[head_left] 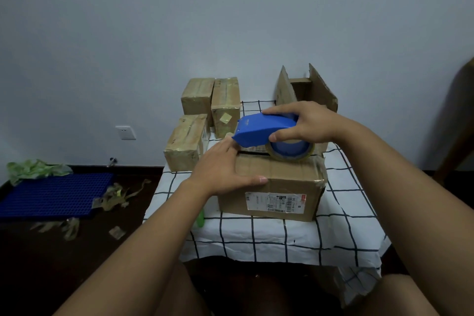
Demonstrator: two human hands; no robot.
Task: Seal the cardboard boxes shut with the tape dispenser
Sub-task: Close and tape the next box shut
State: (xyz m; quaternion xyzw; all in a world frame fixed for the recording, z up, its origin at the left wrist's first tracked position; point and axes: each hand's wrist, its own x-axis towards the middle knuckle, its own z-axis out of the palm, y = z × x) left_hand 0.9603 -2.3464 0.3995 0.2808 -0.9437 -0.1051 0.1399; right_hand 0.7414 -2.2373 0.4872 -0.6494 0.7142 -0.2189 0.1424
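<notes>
Above the cardboard box (272,182), the right hand (305,123) grips the tape dispenser (261,131); the left hand (223,169) presses flat, fingers spread.

No text can be made out with certainty; the shipping label (275,202) on the front of the nearest cardboard box (272,187) carries barcodes and small print, too blurred to read; the blue tape dispenser (264,131) bears illegible embossed lettering.

checked tablecloth (282,236), cardboard boxes (272,187) on it
</notes>
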